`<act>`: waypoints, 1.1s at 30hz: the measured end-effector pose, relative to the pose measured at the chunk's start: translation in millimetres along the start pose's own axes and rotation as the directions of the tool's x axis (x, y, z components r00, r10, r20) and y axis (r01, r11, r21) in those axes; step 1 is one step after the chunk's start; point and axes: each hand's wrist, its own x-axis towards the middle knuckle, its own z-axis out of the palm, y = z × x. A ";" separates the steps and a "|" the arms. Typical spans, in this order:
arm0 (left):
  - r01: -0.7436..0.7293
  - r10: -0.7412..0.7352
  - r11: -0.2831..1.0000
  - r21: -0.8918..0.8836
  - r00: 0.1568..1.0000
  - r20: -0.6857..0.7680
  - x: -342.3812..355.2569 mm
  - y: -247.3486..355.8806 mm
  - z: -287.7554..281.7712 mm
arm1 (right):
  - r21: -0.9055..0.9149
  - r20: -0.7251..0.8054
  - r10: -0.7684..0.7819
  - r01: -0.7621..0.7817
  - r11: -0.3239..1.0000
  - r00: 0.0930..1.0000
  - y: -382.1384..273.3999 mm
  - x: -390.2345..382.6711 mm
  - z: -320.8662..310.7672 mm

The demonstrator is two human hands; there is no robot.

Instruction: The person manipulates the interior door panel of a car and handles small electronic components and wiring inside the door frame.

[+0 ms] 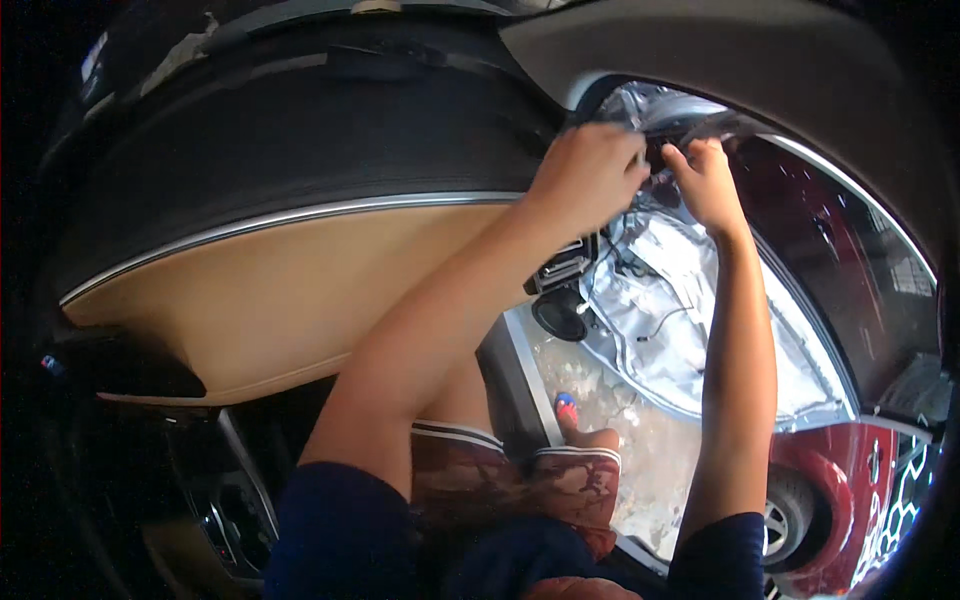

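Reaching past the end of the dashboard (350,140), both hands come close together at the upper front corner of a car door (650,386). Left hand (590,178): fingers curled inward and blurred; whether the grip has hold of anything cannot be told. Right hand (708,187): thumb raised, set slightly apart from the bent fingers; what, if anything, lies at its fingertips is likewise indiscernible. The 2 hands face each other, probably to address one spot from 2 sides. Nearest things: dark cables (628,266) just below the left hand, along the door's front edge. Behind them, silvery lining (665,255) spreads over the door's inner face, presumably visible because no trim panel covers it. The door stands swung outward, apparently giving both forearms room beneath the pillar trim (720,50). A round black speaker (560,314) sits beside the lining's lower front edge. 1 sandalled foot (567,412) rests on the concrete floor (650,455), perhaps steadying the sideways reach.
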 end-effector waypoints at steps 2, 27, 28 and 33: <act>0.091 -0.085 0.982 -0.167 0.995 0.042 -53.3 35.1 -36.4 | -0.025 0.032 0.021 -0.020 0.999 0.999 -2.1 0.7 -13.3; 0.304 -0.236 0.948 -0.093 0.869 0.434 -102.0 81.5 -89.6 | -0.224 0.081 0.271 -0.248 0.943 0.959 -27.4 -3.3 -9.2; 0.187 -0.157 0.982 -0.039 0.908 0.388 -64.2 70.9 -79.6 | -0.132 0.134 0.281 -0.264 0.956 0.950 -22.8 -1.7 -8.1; -0.036 -0.151 0.931 0.363 0.867 0.474 49.4 -13.7 -7.8 | 0.286 0.274 0.280 -0.356 0.889 0.920 -17.2 0.2 -8.4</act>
